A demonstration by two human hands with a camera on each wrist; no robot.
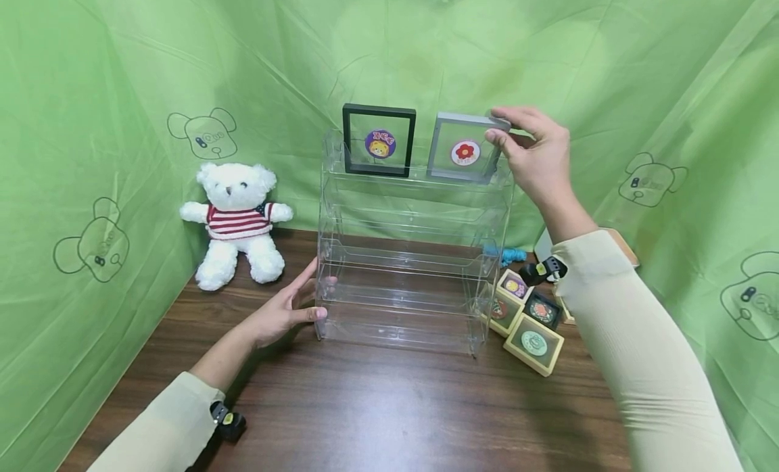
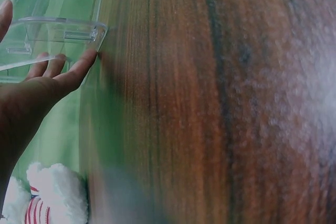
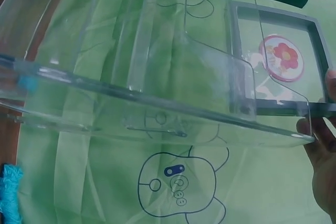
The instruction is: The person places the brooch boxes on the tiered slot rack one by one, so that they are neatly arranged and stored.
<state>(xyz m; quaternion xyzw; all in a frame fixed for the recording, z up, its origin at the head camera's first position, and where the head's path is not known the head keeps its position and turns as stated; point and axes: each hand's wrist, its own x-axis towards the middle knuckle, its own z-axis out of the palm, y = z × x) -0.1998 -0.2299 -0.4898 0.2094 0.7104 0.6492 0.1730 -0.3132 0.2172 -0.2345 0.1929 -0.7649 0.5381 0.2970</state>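
Observation:
A clear acrylic display rack (image 1: pixel 395 296) with several tiers stands on the table. On its top tier a black frame (image 1: pixel 380 173) with a purple bear badge leans upright at the left. To its right is a grey frame (image 1: pixel 433 147), slightly tilted, with a red flower badge. My right hand (image 1: pixel 540 151) pinches that grey frame at its upper right corner, thumb in front. Spread fingers of my left hand (image 1: pixel 282 316) rest against the rack's lower left side. In the left wrist view, the left fingers (image 2: pixel 79 72) touch the clear side panel.
A white teddy bear (image 1: pixel 237 222) in a striped sweater sits left of the rack. Several small badge frames (image 1: pixel 534 343) lie piled at the right, near a blue bundle (image 1: pixel 512 256). Green curtain (image 1: pixel 292 46) surrounds the wooden table (image 1: pixel 365 418).

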